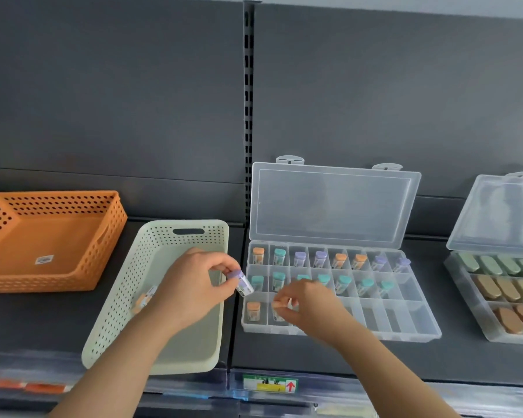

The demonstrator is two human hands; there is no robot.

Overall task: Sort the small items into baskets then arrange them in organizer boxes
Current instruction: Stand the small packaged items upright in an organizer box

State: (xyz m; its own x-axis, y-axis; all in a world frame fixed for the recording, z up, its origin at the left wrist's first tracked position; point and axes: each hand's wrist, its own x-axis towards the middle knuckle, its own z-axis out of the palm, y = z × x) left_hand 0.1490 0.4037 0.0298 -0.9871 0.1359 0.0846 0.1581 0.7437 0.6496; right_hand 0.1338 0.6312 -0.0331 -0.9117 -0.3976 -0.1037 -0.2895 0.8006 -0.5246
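Box-filling step. Pinched in left hand (194, 285): purple-capped vial (240, 282), beside cream basket (118, 297) rim. Pinched in right hand (308, 300): orange-capped vial (280, 306), organizer box (375, 334) front row. Next, likely: seat upright, release.

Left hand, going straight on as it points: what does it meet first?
Likely the clear organizer box's left wall by the middle row; depth is unclear, so the left hand might pass above it.
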